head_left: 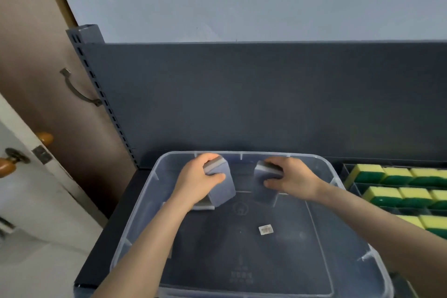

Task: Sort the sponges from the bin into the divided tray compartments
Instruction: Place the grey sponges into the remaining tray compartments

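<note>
Sponges point(222, 191) of grey foam were in the clear bin point(135, 215), which stood on a dark shelf point(113, 230). Just to its right, the divided tray point(346, 167) held rows of yellow-and-green sponges point(396, 175). Over the bin's far end the left hand point(196, 181) was clamped, fingers and thumb, round one grey sponge. The right hand point(292, 178) gripped a second grey sponge point(262, 191) the same way. A pale grey piece point(204, 206) lay on the bin floor under the left wrist, mostly hidden. A small label point(265, 229) lay mid-floor.

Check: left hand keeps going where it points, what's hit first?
Probably the far wall of the bin, ahead of the left hand and its sponge; height over the rim is unclear.
</note>
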### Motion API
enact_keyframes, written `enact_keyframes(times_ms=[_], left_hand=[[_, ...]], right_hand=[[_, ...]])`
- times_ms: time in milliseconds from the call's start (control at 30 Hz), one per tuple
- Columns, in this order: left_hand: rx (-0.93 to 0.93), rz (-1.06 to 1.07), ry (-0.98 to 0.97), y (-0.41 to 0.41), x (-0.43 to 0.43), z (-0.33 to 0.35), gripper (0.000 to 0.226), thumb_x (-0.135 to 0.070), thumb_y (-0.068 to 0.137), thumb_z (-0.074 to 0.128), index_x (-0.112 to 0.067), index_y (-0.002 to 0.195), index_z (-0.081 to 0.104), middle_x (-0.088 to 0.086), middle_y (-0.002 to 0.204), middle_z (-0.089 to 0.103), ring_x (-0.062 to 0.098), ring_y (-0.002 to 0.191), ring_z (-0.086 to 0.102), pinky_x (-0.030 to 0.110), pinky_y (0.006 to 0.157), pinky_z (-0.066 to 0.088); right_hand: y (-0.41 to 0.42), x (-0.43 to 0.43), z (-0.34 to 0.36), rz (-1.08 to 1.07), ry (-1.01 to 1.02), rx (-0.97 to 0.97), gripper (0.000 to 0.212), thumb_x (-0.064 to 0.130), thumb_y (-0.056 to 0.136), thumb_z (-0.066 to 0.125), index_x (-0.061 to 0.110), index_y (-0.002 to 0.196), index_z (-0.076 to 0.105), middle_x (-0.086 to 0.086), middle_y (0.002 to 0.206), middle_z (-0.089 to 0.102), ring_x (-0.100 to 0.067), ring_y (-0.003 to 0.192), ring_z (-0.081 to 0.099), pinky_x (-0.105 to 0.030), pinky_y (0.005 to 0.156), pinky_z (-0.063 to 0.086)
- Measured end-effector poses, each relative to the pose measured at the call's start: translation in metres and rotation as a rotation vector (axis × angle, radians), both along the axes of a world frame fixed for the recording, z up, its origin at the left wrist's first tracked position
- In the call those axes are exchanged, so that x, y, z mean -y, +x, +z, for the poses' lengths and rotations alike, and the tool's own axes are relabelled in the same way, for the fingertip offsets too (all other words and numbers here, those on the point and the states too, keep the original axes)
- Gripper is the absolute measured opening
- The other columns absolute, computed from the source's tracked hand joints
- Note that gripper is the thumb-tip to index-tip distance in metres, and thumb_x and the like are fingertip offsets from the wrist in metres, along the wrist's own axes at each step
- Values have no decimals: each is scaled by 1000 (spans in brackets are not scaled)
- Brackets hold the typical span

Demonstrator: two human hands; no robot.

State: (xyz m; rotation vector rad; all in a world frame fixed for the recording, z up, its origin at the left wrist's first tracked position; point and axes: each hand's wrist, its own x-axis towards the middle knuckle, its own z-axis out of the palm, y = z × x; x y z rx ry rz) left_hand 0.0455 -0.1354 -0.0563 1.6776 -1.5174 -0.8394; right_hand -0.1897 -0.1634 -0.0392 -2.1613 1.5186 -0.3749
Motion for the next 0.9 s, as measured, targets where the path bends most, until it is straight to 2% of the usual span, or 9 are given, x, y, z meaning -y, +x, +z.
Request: enact_keyframes(times_ms=[67, 167, 233, 267, 400, 467, 567, 667, 900], left_hand=[[38, -65, -6, -3, 1, 7, 40, -20, 77, 71, -36, 112, 59, -23, 104, 59, 3, 99, 56, 15, 75, 42], [103, -163, -34, -7, 5, 22, 39, -22, 77, 72, -44, 105, 55, -27, 106, 57, 0, 100, 54, 19, 79, 42], [143, -210, -55, -10, 9, 31, 39, -23, 77, 73, -44, 105, 56, -25, 109, 58, 1, 102, 54, 23, 83, 44], [160, -233, -64, -11, 11, 35, 40, -23, 76, 73, -42, 107, 58, -23, 111, 59, 3, 103, 55, 26, 85, 45], [193, -311, -83, -20, 18, 45, 42, -21, 74, 75, -38, 110, 60, -19, 112, 61, 7, 102, 56, 25, 81, 43], [204, -359, -86, -27, 20, 48, 43, -21, 75, 75, -38, 111, 60, -19, 112, 60, 7, 102, 55, 25, 80, 42], [202, -422, -97, -40, 21, 52, 43, -19, 75, 75, -36, 111, 61, -21, 109, 60, 7, 100, 55, 25, 79, 42], [197, -473, -113, -56, 16, 57, 42, -16, 74, 74, -37, 109, 62, -23, 104, 61, 7, 95, 57, 24, 74, 42], [174, -565, -173, -106, -3, 80, 43, -14, 74, 74, -37, 108, 62, -26, 102, 60, 3, 96, 56, 24, 79, 44]], right_hand=[[-4, -4, 11, -10, -7, 38, 35, 20, 75, 72, 19, 108, 61, 7, 91, 64, -12, 86, 58, -22, 73, 42], [-11, -11, 24, -26, -51, 49, 47, 20, 75, 74, 14, 119, 58, 4, 101, 63, -8, 90, 54, -11, 70, 34], [-15, -18, 30, -45, -81, 41, 47, 20, 75, 74, 14, 119, 58, 6, 99, 61, -7, 91, 54, -5, 68, 34], [-17, -21, 31, -57, -89, 46, 47, 20, 75, 74, 14, 119, 59, 7, 97, 60, -9, 92, 57, -5, 69, 36], [-27, -35, 36, -122, -121, 59, 46, 20, 72, 75, 14, 116, 61, 1, 102, 66, -16, 97, 61, -25, 82, 44], [-33, -43, 37, -142, -141, 73, 46, 18, 72, 76, 11, 115, 62, 0, 104, 66, -15, 95, 60, -23, 80, 42], [-43, -55, 39, -189, -168, 82, 50, 17, 72, 76, 12, 119, 61, 9, 101, 59, -6, 92, 54, -13, 76, 34], [-58, -69, 42, -243, -176, 92, 47, 17, 72, 75, 15, 116, 62, 12, 95, 59, -6, 87, 55, -14, 70, 35], [-102, -104, 61, -333, -241, 136, 39, 15, 71, 74, 18, 108, 63, 13, 87, 61, -7, 80, 56, -5, 63, 37]])
